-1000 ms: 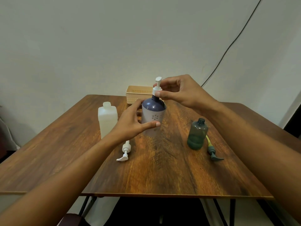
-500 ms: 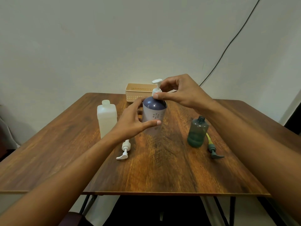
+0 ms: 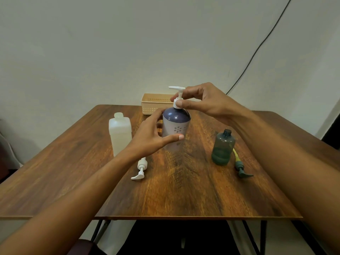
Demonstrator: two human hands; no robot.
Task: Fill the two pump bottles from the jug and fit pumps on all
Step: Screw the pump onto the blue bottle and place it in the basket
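A lavender bottle with a dark purple shoulder [image 3: 176,126] stands upright at the table's middle. My left hand [image 3: 152,137] wraps its side. My right hand [image 3: 200,102] pinches the collar of a white pump [image 3: 178,94] sitting in the bottle's neck, nozzle pointing left. To the left stands a white translucent jug [image 3: 120,134] with its neck uncapped. A second white pump [image 3: 140,168] lies on the table in front of my left wrist. On the right, a dark green bottle [image 3: 223,148] stands without a cap; its green pump [image 3: 241,168] with a yellow tube lies beside it.
A beige slotted basket [image 3: 154,105] sits at the table's far edge behind the bottle. The wooden table [image 3: 184,190] ends close to me, with dark legs below. A black cable [image 3: 257,46] runs down the wall at the right.
The white pump's nozzle has turned from facing me to pointing left under my right fingers. My left hand has kept its hold on the bottle.
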